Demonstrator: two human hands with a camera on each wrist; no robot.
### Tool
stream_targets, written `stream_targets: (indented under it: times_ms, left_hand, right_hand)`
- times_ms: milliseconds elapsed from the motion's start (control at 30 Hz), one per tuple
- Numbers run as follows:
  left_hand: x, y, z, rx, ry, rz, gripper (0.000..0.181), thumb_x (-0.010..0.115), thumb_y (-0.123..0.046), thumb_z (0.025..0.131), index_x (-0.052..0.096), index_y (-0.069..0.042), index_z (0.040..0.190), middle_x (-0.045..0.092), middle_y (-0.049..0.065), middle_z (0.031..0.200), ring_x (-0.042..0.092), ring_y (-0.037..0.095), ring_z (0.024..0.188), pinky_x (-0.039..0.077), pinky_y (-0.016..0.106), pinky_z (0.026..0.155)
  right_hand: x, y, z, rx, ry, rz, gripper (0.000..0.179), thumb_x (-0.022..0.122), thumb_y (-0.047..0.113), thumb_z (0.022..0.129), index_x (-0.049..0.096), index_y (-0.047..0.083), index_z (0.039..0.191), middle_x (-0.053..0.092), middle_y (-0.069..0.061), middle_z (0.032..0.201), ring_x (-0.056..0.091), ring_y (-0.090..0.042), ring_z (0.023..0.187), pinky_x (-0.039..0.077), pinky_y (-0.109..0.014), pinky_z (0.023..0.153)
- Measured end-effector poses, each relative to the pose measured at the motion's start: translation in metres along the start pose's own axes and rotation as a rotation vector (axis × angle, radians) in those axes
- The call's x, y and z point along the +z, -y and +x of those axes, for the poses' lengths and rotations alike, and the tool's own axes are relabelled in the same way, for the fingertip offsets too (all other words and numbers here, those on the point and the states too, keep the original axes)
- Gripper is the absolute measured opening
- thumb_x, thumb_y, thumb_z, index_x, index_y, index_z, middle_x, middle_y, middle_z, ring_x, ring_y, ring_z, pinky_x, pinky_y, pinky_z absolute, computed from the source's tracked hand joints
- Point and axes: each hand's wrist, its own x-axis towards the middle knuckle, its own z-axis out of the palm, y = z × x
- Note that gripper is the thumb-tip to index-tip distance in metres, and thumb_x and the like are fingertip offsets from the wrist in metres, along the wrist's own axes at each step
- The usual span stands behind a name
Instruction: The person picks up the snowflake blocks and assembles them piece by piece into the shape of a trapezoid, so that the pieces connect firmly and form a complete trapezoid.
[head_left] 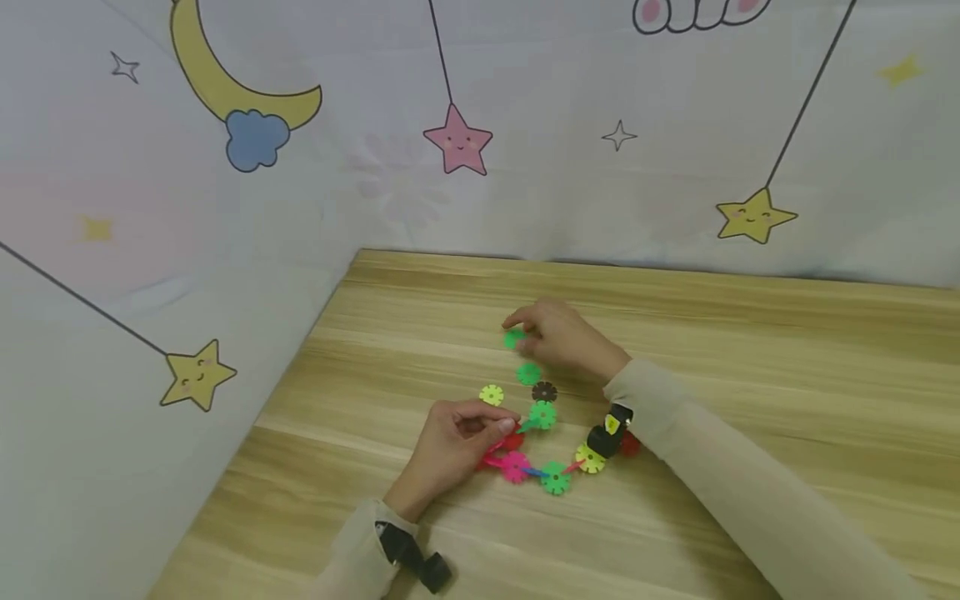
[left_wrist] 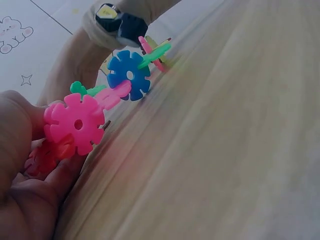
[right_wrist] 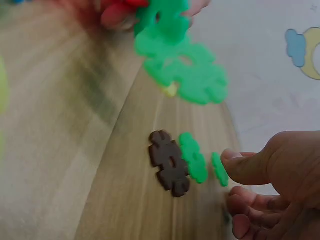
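Observation:
My left hand [head_left: 453, 442] pinches a chain of notched plastic snowflake discs between thumb and fingers. The chain includes a pink disc [left_wrist: 78, 124], a red disc [left_wrist: 45, 157], a blue disc [left_wrist: 129, 75] and a green disc [head_left: 555, 478]. It curves rightward to a yellow disc [head_left: 591, 457] beside my right wrist. Over a loose green disc [head_left: 513, 338] at the far side reaches my right hand [head_left: 562, 333]. In the right wrist view its thumb and fingers are apart, close to that disc. Another green disc [head_left: 528, 373] and a brown disc [right_wrist: 170, 162] lie loose nearby.
A loose yellow disc [head_left: 492, 394] lies just beyond my left hand. The wooden table [head_left: 810, 375] meets a wall hanging [head_left: 555, 200] with stars and a moon at the back and left. A red disc [head_left: 630, 445] is partly hidden by my right wrist.

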Motion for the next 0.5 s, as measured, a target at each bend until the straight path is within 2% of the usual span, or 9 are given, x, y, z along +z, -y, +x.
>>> stream_targets:
  times_ms: [100,167,333,500]
  left_hand:
    - [0.002,-0.001,0.000,-0.002,0.000,0.011,0.011,0.078,-0.012,0.099,0.084,-0.005,0.105,0.084,0.014,0.104,0.077,0.004,0.083,0.062,0.022,0.073]
    - [0.003,-0.001,0.000,-0.009,-0.001,0.014,0.011,0.078,-0.012,0.099,0.084,-0.005,0.105,0.084,0.013,0.104,0.077,0.004,0.083,0.062,0.022,0.073]
    - [0.003,-0.001,-0.001,-0.014,-0.005,0.006,0.010,0.079,-0.011,0.098,0.084,-0.005,0.105,0.084,0.014,0.102,0.077,0.004,0.082,0.062,0.022,0.073]
    - [0.001,-0.002,-0.002,-0.014,-0.003,0.016,0.012,0.079,-0.013,0.098,0.084,-0.005,0.105,0.084,0.015,0.103,0.076,0.004,0.082,0.061,0.021,0.073]
  right_hand:
    - [0.004,0.000,0.004,0.003,-0.003,-0.075,0.022,0.077,0.013,0.099,0.075,0.008,0.120,0.073,-0.013,0.116,0.063,-0.030,0.112,0.053,-0.047,0.099]
    - [0.005,0.000,0.006,0.009,-0.011,-0.081,0.016,0.079,0.011,0.097,0.072,0.008,0.111,0.069,-0.012,0.108,0.060,-0.027,0.104,0.052,-0.044,0.094]
    - [-0.004,-0.002,0.001,0.064,-0.056,0.081,0.012,0.079,0.006,0.096,0.069,0.007,0.102,0.072,-0.009,0.093,0.063,-0.021,0.086,0.051,-0.034,0.078]
    - [-0.026,0.000,-0.017,0.087,-0.113,0.203,0.013,0.081,0.009,0.096,0.075,0.004,0.107,0.079,-0.013,0.092,0.073,-0.025,0.083,0.053,-0.029,0.071]
